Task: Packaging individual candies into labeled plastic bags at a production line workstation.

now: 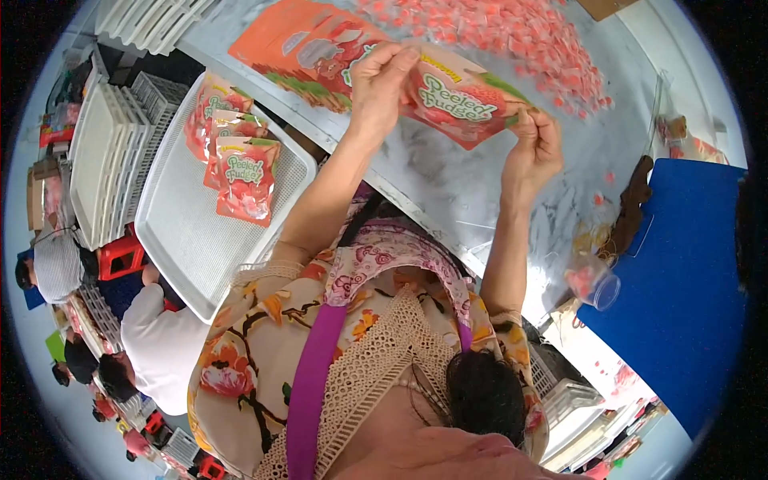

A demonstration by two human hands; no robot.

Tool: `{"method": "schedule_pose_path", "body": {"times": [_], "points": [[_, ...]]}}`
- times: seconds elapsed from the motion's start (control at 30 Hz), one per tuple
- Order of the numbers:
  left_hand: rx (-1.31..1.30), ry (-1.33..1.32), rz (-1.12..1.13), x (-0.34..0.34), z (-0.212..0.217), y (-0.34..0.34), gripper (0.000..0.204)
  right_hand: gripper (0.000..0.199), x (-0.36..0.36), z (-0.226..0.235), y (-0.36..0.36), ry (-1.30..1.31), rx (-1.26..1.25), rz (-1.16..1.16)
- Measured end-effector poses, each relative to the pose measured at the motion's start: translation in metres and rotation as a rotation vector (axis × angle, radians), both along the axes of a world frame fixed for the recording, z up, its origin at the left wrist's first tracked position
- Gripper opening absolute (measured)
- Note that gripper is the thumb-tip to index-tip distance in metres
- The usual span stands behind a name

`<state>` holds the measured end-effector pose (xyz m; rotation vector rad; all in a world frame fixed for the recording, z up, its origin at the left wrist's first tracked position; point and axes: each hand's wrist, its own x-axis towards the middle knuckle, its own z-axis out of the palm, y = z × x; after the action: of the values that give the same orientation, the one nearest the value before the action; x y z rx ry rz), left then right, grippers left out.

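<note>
Your forearms angle up toward the top of the frame, bent at the elbows. At upper centre, your left hand [379, 86] has thumb and fingers pinched on the left edge of a red candy pouch [458, 102]; your right hand [534, 148], fingers curled, clamps its right edge. The pouch hangs tilted between them, beside stacked pouches [300, 48].

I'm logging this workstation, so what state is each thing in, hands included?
Held pouch: gripped at two edges; open or sealed, cannot tell.
Left hand: pinching its left side.
Right hand: pinching its right side.
Pouch row: lying overlapped.
Three pouches: lying overlapped in the white tray.
Pink sweets: heaped loose on the table.
Clear cup: pink pieces inside.
</note>
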<state>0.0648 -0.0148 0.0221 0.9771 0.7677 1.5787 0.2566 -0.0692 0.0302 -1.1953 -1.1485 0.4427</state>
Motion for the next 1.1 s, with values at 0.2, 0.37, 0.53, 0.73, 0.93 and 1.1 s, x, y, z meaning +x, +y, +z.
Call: {"method": "schedule_pose_path", "body": {"times": [0.2, 0.37, 0.53, 0.73, 0.93, 1.1], "points": [[0.156, 0.267, -0.506, -0.024, 0.025, -0.005, 0.012, 0.005, -0.027, 0.01, -0.001, -0.071, 0.063, 0.055], [0.085, 0.557, -0.185, -0.041, 0.013, -0.019, 0.015, 0.018, -0.033, 0.06, 0.0, -0.245, -0.113, 0.27], [0.054, 0.757, -0.139, -0.04, 0.031, -0.036, 0.019, 0.026, -0.033, 0.058, 0.02, -0.745, -0.287, 0.534], [0.079, 0.718, -0.101, -0.072, 0.017, -0.053, 0.022, 0.022, -0.06, 0.072, 0.011, -0.754, -0.236, 0.607], [-0.048, 0.671, -0.045, -0.106, 0.011, -0.083, 0.02, 0.028, -0.091, 0.067, 0.009, -0.906, -0.244, 0.776], [0.104, 0.806, 0.072, -0.147, 0.029, -0.115, 0.021, 0.028, -0.132, 0.069, -0.003, -0.823, -0.131, 0.917]]}}
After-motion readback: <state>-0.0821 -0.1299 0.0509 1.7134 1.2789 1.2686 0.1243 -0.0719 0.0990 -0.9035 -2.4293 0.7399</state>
